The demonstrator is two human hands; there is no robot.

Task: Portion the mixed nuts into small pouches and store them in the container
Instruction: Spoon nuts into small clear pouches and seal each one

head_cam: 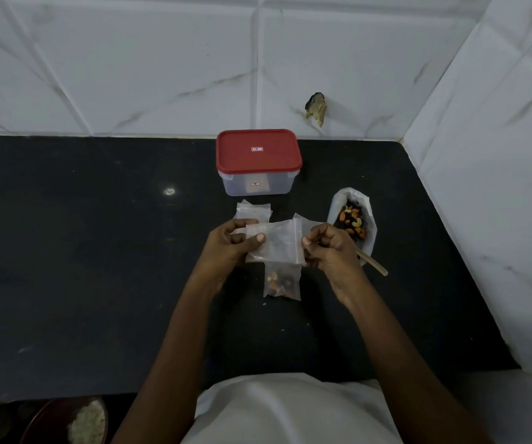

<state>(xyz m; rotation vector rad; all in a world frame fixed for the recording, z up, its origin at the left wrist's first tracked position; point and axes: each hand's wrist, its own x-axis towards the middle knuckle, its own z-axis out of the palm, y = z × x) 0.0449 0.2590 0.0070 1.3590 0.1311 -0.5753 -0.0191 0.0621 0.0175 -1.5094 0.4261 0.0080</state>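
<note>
A small clear pouch (277,241) is held above the black counter between both hands. My left hand (229,245) pinches its left side with thumb on top. My right hand (328,248) pinches its right, zip edge. Below them lies a filled pouch (282,282) with nuts inside. Spare empty pouches (251,211) lie just behind my left hand. An open plastic bag of mixed nuts (352,219) sits to the right, with a wooden spoon (373,262) sticking out of it. The clear container (258,184) with its red lid (258,152) on stands at the back.
White tiled walls close the counter (98,251) at the back and on the right. A dark bowl with pale contents (79,421) shows at the lower left, below the counter edge. A brownish scrap (317,108) clings to the back wall.
</note>
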